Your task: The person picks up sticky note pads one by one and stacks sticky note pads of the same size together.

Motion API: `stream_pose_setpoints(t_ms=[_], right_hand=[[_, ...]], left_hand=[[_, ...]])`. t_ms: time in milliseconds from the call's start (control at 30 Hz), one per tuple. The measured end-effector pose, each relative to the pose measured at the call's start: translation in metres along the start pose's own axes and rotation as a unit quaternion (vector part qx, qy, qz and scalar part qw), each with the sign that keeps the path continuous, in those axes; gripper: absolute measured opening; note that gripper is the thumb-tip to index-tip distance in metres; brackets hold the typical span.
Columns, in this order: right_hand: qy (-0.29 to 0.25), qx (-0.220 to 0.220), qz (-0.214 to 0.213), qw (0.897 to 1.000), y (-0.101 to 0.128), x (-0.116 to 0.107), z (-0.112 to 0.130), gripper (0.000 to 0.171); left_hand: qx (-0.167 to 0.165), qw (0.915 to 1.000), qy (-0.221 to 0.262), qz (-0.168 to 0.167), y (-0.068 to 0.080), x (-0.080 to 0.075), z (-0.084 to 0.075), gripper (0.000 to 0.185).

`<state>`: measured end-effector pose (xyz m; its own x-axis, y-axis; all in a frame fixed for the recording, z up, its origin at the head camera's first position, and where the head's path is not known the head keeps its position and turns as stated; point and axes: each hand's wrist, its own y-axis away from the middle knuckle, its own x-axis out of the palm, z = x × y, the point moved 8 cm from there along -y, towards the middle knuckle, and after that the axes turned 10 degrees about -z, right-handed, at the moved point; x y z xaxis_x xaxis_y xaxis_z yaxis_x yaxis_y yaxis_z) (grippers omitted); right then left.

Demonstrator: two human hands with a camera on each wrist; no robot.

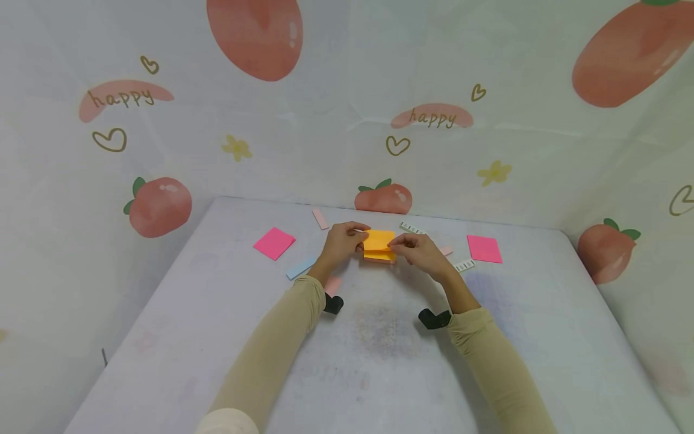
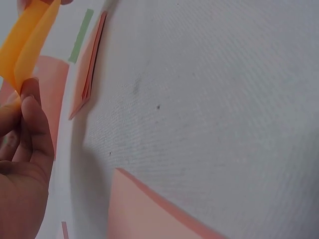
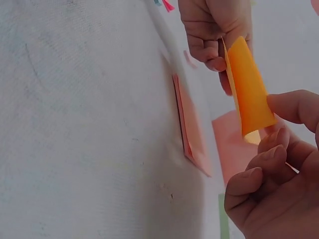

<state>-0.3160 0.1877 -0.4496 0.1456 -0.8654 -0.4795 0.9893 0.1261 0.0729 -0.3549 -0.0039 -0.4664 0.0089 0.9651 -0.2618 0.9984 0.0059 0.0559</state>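
Both hands meet over the far middle of the table [image 1: 217,337], where the left hand [image 1: 340,242] pinches one edge of an orange sticky note [image 1: 378,240] and the right hand [image 1: 420,252] pinches the opposite edge, so the sheet bows up between them just above the orange pad [image 1: 381,257]. Holding it by the edges seems to keep the fingers off its face. Pink notes [image 1: 275,243] lie well apart on either side.
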Motion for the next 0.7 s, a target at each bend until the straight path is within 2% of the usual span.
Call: stream_pose_setpoints(t_ms=[267, 533, 700], right_hand=[[0.005, 0.002, -0.006, 1.000, -0.002, -0.001, -0.003, 0.032], [-0.013, 0.004, -0.069, 0.998, -0.007, -0.012, 0.000, 0.038], [-0.005, -0.011, -0.080, 0.997, -0.008, -0.014, 0.002, 0.036]], left_hand=[[-0.001, 0.9998, 0.019, -0.006, -0.004, -0.001, 0.003, 0.020], [-0.007, 0.9997, -0.016, 0.014, -0.002, 0.007, 0.007, 0.021], [0.000, 0.9999, -0.011, 0.010, -0.003, 0.010, 0.006, 0.022]])
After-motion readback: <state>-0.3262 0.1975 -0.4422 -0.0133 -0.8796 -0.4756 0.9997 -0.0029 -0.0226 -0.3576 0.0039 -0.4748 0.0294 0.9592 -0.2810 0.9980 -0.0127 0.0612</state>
